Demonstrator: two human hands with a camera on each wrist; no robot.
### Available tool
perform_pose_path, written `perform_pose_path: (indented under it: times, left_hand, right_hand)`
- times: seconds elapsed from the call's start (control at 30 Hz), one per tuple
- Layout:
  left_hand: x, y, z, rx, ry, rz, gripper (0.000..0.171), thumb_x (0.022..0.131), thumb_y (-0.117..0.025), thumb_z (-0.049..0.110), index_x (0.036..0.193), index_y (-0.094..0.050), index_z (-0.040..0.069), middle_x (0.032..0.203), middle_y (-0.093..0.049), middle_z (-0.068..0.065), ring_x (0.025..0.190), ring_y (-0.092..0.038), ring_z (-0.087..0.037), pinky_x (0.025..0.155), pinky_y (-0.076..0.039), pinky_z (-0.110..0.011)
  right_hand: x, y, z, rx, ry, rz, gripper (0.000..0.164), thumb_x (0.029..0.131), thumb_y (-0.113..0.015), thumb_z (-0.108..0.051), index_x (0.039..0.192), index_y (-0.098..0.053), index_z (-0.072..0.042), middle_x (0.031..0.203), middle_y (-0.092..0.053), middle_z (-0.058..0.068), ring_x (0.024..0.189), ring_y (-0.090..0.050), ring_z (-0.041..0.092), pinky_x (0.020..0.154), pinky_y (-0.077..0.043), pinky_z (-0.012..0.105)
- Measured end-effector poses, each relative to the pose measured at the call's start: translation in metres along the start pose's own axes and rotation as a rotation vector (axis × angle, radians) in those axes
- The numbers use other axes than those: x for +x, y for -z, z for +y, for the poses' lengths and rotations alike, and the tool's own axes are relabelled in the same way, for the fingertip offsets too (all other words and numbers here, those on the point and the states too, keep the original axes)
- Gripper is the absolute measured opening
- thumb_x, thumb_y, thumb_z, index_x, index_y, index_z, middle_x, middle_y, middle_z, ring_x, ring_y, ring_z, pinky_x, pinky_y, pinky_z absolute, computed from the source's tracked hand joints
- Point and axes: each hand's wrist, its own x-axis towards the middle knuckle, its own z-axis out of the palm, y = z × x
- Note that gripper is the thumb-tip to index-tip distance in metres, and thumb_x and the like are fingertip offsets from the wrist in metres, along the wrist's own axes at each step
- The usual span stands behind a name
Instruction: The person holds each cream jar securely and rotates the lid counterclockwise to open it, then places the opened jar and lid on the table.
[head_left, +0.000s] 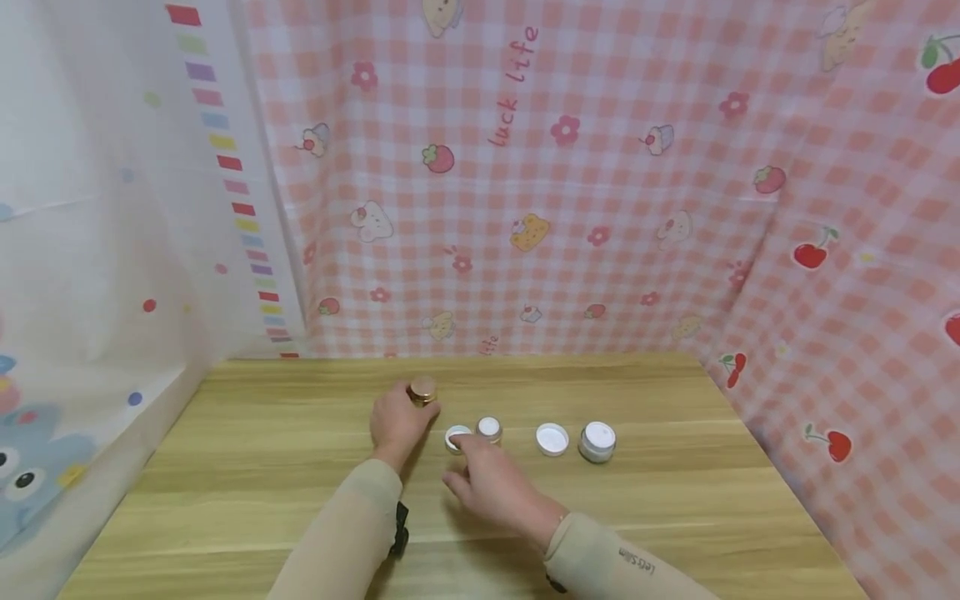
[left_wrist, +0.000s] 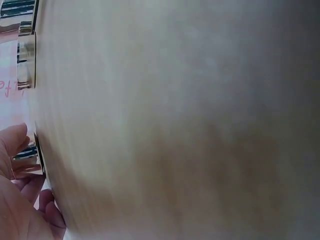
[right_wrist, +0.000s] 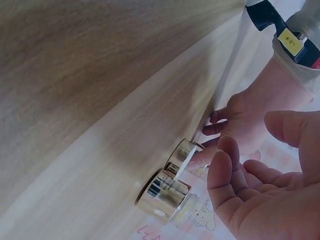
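Observation:
My left hand (head_left: 397, 423) grips a small jar with a gold lid (head_left: 423, 389), thumb on one side and fingers on the other. In the left wrist view, that gold jar (left_wrist: 27, 159) stands on the tabletop. My right hand (head_left: 501, 487) hovers over the table with fingers loosely bent, holding nothing. Its fingertips partly cover an upturned lid with a white inside (head_left: 452, 432). Beside that lid is a small jar with a white top (head_left: 489, 427). In the right wrist view, this gold jar (right_wrist: 162, 197) stands apart from my right fingers (right_wrist: 222, 177).
To the right, another upturned white-lined lid (head_left: 552, 439) lies next to a larger jar with a white top (head_left: 597, 439). The wood-grain table (head_left: 247, 475) meets a pink checked cloth (head_left: 480, 275) at the back; cloths also hang along both sides.

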Motion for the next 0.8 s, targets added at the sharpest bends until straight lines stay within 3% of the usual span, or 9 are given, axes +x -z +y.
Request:
perform_pose_path:
  times: [0.27, 0.37, 0.43, 0.63, 0.8]
  left_hand:
    - [-0.007, 0.016, -0.008, 0.064, -0.057, -0.004, 0.055, 0.087, -0.085, 0.042, 0.127, -0.068, 0.007, 0.111, -0.079, -0.015, 0.100, -0.075, -0.037, 0.081, -0.059, -0.054]
    - [-0.009, 0.025, -0.012, 0.118, -0.087, 0.002, 0.052, 0.086, -0.083, 0.047, 0.124, -0.070, 0.013, 0.105, -0.080, -0.010, 0.093, -0.074, -0.032, 0.076, -0.058, -0.050]
    - [-0.010, 0.034, -0.014, 0.130, -0.121, 0.008, 0.048, 0.086, -0.083, 0.048, 0.120, -0.072, 0.017, 0.104, -0.080, -0.006, 0.093, -0.074, -0.029, 0.081, -0.056, -0.051]
    - [-0.030, 0.064, -0.023, 0.127, -0.332, 0.040, 0.026, 0.082, -0.088, 0.041, 0.101, -0.076, 0.028, 0.086, -0.076, 0.009, 0.091, -0.070, -0.024, 0.090, -0.047, -0.054]
    - [-0.073, 0.084, -0.020, 0.179, -0.507, 0.042, 0.040, 0.077, -0.094, 0.039, 0.112, -0.079, 0.025, 0.104, -0.080, 0.003, 0.105, -0.066, -0.027, 0.090, -0.045, -0.051]
  right_hand:
    - [0.004, -0.002, -0.007, 0.014, -0.024, -0.042, 0.053, 0.102, -0.073, -0.022, 0.146, -0.057, 0.002, 0.135, -0.070, 0.017, 0.092, -0.069, 0.012, 0.093, -0.061, 0.039]
    - [0.005, -0.002, -0.009, 0.052, -0.039, -0.063, 0.054, 0.102, -0.072, -0.023, 0.147, -0.056, 0.003, 0.136, -0.070, 0.018, 0.092, -0.069, 0.011, 0.091, -0.061, 0.036]
    - [0.006, -0.003, -0.010, 0.106, -0.059, -0.075, 0.055, 0.102, -0.072, -0.022, 0.148, -0.056, 0.003, 0.137, -0.070, 0.019, 0.094, -0.070, 0.012, 0.087, -0.061, 0.033]
    - [0.010, 0.002, -0.011, 0.322, -0.122, -0.056, 0.054, 0.103, -0.071, -0.024, 0.147, -0.056, 0.004, 0.139, -0.068, 0.023, 0.106, -0.072, 0.024, 0.083, -0.061, 0.035]
    - [0.010, 0.010, -0.012, 0.435, -0.150, -0.032, 0.057, 0.105, -0.068, -0.036, 0.147, -0.058, 0.001, 0.130, -0.072, 0.019, 0.110, -0.070, 0.025, 0.086, -0.061, 0.037]
